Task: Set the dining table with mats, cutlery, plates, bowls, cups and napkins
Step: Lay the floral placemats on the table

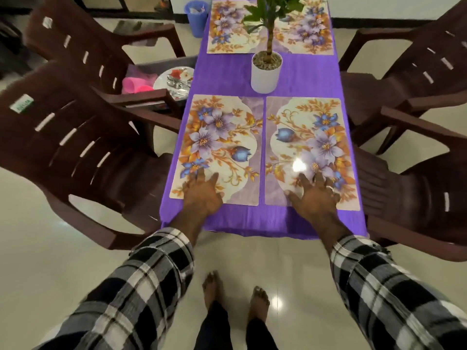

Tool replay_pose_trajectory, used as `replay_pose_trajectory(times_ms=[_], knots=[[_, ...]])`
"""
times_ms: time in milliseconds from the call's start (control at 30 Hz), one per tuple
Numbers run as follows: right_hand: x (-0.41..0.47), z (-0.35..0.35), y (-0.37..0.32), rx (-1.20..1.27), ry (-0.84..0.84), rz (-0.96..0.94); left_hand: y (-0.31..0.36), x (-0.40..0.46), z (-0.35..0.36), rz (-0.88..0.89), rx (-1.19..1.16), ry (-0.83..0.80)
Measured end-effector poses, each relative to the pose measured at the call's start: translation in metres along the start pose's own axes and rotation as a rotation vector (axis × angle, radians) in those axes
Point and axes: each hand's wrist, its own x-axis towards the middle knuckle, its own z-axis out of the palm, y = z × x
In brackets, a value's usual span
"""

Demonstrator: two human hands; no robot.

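Purple-clothed worktop (227, 79) carries four floral mats, left hand (202, 193) flat with grip spread on near-left floral placemat (219, 147), right hand (316, 198) likewise on near-right floral placemat (310, 137).

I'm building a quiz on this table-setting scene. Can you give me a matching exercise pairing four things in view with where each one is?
Things:
1. potted plant
2. left hand
3. plate with cutlery
4. blue bin

Places:
A. on the floor beyond the far left chair
B. on a chair seat left of the table
C. at the middle of the purple tablecloth, between the mats
D. flat on the near left floral mat

Pairs: 1-C, 2-D, 3-B, 4-A
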Motion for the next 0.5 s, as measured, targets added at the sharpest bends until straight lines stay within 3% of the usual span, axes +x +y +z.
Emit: replay_pose_trajectory(times_ms=[133, 300, 500], knots=[[0.019, -0.004, 0.004, -0.01, 0.091, -0.043, 0.004, 0.011, -0.012, 0.042, -0.008, 0.115], [0.032, -0.002, 0.011, 0.018, -0.118, -0.087, 0.009, 0.017, -0.004, -0.004, -0.014, -0.077], [0.011, 0.001, 0.009, 0.009, -0.126, -0.084, 0.008, 0.002, 0.005, -0.026, -0.024, -0.095]])
